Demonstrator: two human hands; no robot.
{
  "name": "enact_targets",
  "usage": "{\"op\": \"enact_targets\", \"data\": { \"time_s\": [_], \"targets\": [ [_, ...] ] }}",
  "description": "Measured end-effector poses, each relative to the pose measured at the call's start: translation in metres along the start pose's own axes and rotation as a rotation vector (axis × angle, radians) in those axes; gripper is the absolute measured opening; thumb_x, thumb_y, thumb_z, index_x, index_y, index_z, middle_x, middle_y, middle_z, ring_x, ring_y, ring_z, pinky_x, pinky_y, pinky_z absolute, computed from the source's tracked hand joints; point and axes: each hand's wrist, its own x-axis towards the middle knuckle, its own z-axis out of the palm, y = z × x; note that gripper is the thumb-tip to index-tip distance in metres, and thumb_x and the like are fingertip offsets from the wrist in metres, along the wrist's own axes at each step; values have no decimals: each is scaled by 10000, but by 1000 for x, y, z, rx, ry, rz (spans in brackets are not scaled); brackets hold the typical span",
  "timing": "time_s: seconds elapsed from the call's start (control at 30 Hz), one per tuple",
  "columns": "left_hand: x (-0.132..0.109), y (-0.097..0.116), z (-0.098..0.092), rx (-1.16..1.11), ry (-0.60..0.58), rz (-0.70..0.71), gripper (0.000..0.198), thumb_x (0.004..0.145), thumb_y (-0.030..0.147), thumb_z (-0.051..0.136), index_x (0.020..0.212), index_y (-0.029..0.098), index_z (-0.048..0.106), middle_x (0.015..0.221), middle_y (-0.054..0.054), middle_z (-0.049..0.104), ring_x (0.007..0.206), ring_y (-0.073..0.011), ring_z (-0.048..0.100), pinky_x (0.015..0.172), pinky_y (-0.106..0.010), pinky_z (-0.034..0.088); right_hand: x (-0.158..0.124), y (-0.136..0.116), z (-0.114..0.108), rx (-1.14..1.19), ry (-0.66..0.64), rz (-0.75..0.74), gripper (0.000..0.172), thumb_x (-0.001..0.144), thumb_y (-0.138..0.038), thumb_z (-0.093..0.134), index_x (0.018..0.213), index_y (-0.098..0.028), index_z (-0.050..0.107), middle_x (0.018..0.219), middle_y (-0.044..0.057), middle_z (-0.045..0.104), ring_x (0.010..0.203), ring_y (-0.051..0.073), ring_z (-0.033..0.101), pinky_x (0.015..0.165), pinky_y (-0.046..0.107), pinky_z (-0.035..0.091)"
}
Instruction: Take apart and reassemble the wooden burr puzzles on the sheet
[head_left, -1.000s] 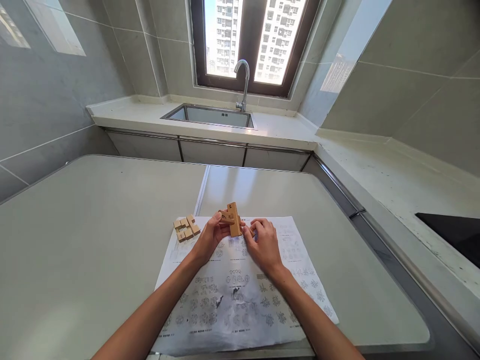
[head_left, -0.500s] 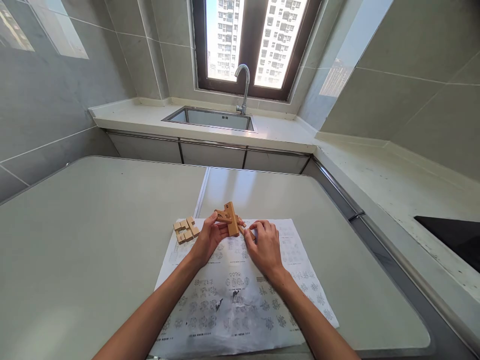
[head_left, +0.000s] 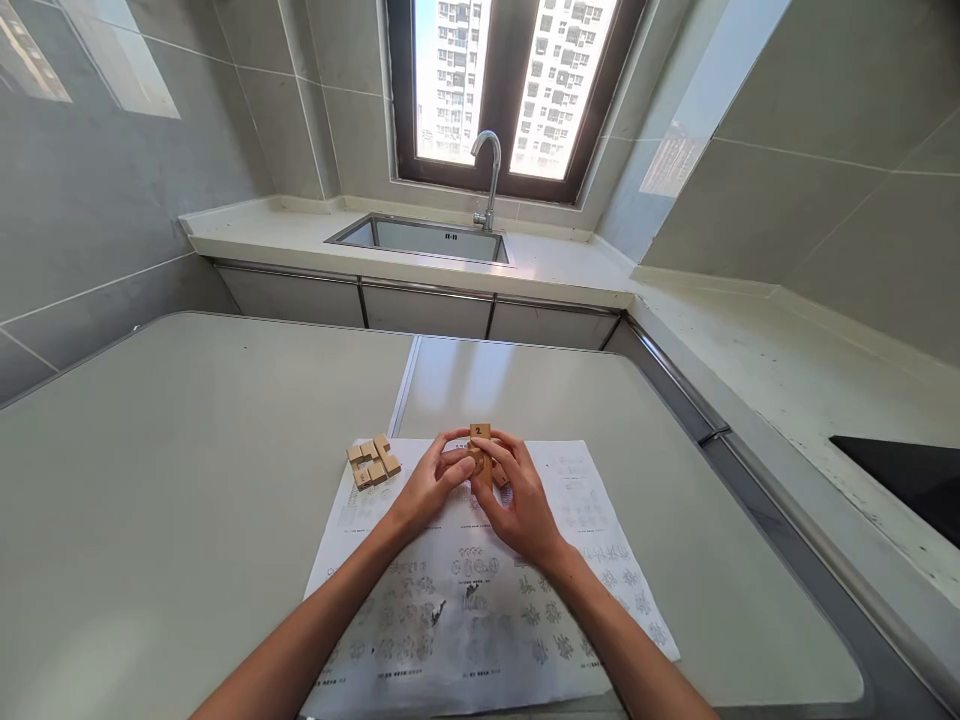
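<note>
Both hands meet over the top part of a printed sheet (head_left: 480,610) and grip wooden puzzle pieces (head_left: 480,432) between them. The uppermost end is marked "2". My left hand (head_left: 433,478) is closed on the pieces from the left, its thumb pressed to the front. From the right, my right hand (head_left: 521,495) is closed round the same pieces, thumb and fingers wrapped over them. Fingers hide much of how the pieces fit together. One more wooden piece (head_left: 501,476) shows under the right fingers; whether it is joined to the others I cannot tell.
Several notched wooden blocks (head_left: 373,462) lie together at the sheet's upper left corner. The sheet rests on a pale table (head_left: 187,500). Beyond stand a counter with a sink (head_left: 420,238) and a tap (head_left: 491,180); another counter (head_left: 780,380) runs along the right.
My right hand has come up from the sheet and joined my left hand on the pieces. The piece marked "2" has turned from leaning to upright and shifted slightly right.
</note>
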Motion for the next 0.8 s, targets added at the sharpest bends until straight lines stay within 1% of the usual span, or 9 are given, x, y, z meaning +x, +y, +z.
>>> {"op": "enact_targets", "data": {
  "time_s": [0.13, 0.2, 0.27, 0.43, 0.57, 0.67, 0.73, 0.8],
  "targets": [
    [-1, 1, 2, 49, -11, 9, 839, 834, 673, 729, 1434, 157, 451, 1218, -186, 762, 1188, -346, 705, 1047, -470, 499, -1, 2, 2, 1, -10, 49, 447, 985, -250, 611, 1429, -302, 586, 1407, 125, 574, 1241, 267, 624, 916, 406, 609],
    [-1, 1, 2, 51, -11, 19, 855, 837, 680, 721, 1448, 155, 436, 1197, -180, 766, 1183, -342, 705, 1056, -475, 490, 0, 4, 3, -20, -8, 58, 429, 983, -254, 615, 1410, -296, 593, 1383, 122, 599, 1214, 265, 631, 887, 396, 608],
    [-1, 0, 2, 33, -16, 34, 854, 840, 679, 719, 1453, 162, 427, 1170, -170, 772, 1174, -340, 707, 1063, -482, 483, 0, 6, 3, -36, 1, 62, 407, 976, -241, 615, 1380, -289, 603, 1354, 113, 625, 1202, 260, 630, 894, 394, 598],
    [-1, -5, 0, 4, -27, 47, 835, 830, 660, 742, 1441, 182, 434, 1161, -157, 769, 1166, -331, 706, 1067, -479, 482, 2, 8, 1, -102, 11, 62, 403, 952, -197, 635, 1344, -286, 614, 1223, 75, 709, 1121, 252, 650, 988, 438, 544],
    [-1, -7, 1, 35, -20, 64, 823, 837, 636, 738, 1446, 188, 414, 1166, -153, 762, 1180, -329, 699, 1061, -471, 482, 3, 10, -1, -142, 0, 64, 418, 949, -201, 652, 1358, -285, 627, 1145, 64, 743, 1064, 253, 664, 977, 440, 540],
    [-4, -3, 3, 105, -38, 69, 772, 883, 596, 703, 1470, 208, 388, 1241, -145, 741, 1254, -317, 667, 1118, -473, 444, 2, 13, -1, -148, 26, 51, 415, 958, -199, 631, 1366, -274, 626, 1115, 67, 753, 1025, 249, 676, 937, 428, 554],
    [-6, 0, 6, 197, -39, 78, 745, 898, 566, 700, 1485, 233, 385, 1312, -133, 716, 1301, -307, 640, 1149, -470, 422, 1, 15, -1, -151, 54, 38, 405, 971, -194, 599, 1369, -265, 622, 1111, 71, 757, 1006, 247, 682, 911, 424, 563],
    [-9, 3, 9, 310, -17, 98, 705, 908, 527, 702, 1485, 253, 404, 1347, -118, 702, 1307, -298, 633, 1153, -466, 421, 1, 16, -1, -156, 77, 37, 391, 992, -201, 566, 1375, -263, 614, 1135, 77, 756, 1005, 247, 688, 886, 422, 573]
  ]
}}
